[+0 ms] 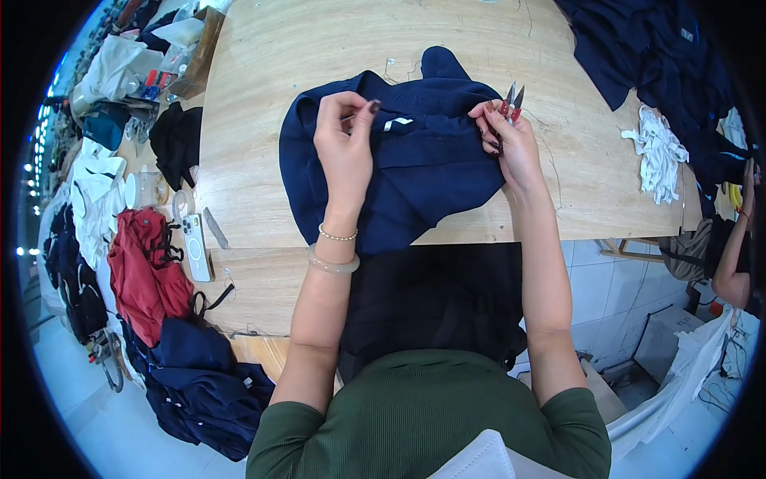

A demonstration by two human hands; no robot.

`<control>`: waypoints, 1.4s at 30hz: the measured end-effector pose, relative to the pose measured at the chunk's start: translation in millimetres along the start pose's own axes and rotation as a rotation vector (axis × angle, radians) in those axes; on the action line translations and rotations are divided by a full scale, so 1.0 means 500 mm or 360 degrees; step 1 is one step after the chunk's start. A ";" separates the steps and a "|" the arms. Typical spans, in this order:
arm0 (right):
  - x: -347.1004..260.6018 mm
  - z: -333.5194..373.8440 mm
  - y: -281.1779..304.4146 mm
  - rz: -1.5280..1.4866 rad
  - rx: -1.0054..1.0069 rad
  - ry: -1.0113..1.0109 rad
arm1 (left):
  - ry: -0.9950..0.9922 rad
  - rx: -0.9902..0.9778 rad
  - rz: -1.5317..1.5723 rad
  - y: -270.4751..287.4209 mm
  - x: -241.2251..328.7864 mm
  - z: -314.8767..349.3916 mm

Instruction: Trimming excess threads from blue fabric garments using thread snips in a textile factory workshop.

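Observation:
A navy blue garment [435, 172] lies spread and creased on the wooden table before me, with a small white label [397, 124] showing near its top. Over its left part, my left hand [345, 144] is raised with thumb and forefinger pinched together. Whatever is between those fingertips is too small to make out. My right hand [511, 144] is closed around a pair of thread snips [513, 104] with red grips, the blades pointing up and away. Its fingertips are at the right edge of the garment; whether they also grip the cloth, I cannot tell.
At the left lie a white phone [196, 247], a red cloth bag or garment [148, 275], tape rolls and dark garments [207, 383]. White strips [658, 156] lie at the right, near more navy garments [646, 48]. Another person's arm [738, 255] shows at the far right.

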State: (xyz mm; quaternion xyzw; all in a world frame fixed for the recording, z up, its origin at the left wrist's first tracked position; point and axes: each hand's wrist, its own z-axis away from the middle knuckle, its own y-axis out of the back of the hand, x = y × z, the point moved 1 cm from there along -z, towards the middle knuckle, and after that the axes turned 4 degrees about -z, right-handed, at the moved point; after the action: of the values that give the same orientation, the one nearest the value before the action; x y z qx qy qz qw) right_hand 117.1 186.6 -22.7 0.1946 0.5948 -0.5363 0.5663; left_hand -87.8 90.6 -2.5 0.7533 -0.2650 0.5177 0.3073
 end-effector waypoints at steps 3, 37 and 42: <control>-0.010 0.001 0.002 0.0049 -0.0018 -0.0025 | 0.0036 -0.0074 0.0263 -0.005 0.008 -0.003; -0.021 0.116 -0.055 0.1229 0.0088 0.0322 | 0.0384 -0.1037 0.0093 -0.033 -0.015 0.002; -0.020 0.111 -0.047 0.1285 0.0095 0.0331 | 0.0380 -0.1044 0.0078 -0.030 -0.012 0.001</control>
State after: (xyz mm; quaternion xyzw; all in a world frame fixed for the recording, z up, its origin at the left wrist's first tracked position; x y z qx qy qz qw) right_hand 126.3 134.4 7.9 0.4816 0.5089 -0.2658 0.6621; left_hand -78.7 100.8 -10.9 0.5421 -0.3973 0.4966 0.5492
